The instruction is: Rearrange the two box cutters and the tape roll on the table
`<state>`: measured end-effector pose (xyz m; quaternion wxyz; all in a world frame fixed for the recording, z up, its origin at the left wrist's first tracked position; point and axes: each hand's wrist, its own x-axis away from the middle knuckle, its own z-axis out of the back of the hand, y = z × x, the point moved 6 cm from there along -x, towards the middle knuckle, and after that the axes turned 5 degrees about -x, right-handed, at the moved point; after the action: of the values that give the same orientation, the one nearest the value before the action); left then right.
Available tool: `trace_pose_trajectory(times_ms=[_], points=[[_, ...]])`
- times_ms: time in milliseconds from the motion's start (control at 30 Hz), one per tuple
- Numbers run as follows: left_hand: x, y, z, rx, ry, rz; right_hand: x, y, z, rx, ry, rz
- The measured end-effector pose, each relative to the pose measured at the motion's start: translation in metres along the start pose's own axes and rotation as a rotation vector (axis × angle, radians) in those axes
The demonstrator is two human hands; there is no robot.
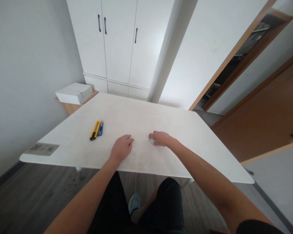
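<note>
My right hand (161, 138) rests on the white table (136, 113), fingers closed around a small whitish object (152, 140). Most of that object is covered by the fingers, so its kind cannot be made out. To the left of it, my left hand (122, 148) lies palm down on the tabletop, fingers stretched out and nothing visible in them. Farther left, apart from both hands, a yellow and black utility knife (95, 130) lies beside a smaller blue utility knife (100, 128).
A printed label (42, 149) is stuck at the table's front left corner. Behind the left edge, a white box (74, 93) sits on a wooden stand. White cabinets (119, 42) stand beyond the far edge, and a brown door (265, 104) is at right.
</note>
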<state>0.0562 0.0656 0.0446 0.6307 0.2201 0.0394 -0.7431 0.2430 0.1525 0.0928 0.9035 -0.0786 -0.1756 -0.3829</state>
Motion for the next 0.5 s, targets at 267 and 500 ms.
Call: trace_pose_trajectory(times_ms=[267,500], points=[[0.0,0.001,0.0,-0.011,-0.009,-0.002,0.001,-0.003,0.004,0.022,0.009,-0.01],[-0.001,0.0,0.001,0.005,-0.011,0.001,0.001,-0.007,0.005,0.059,0.008,-0.01]])
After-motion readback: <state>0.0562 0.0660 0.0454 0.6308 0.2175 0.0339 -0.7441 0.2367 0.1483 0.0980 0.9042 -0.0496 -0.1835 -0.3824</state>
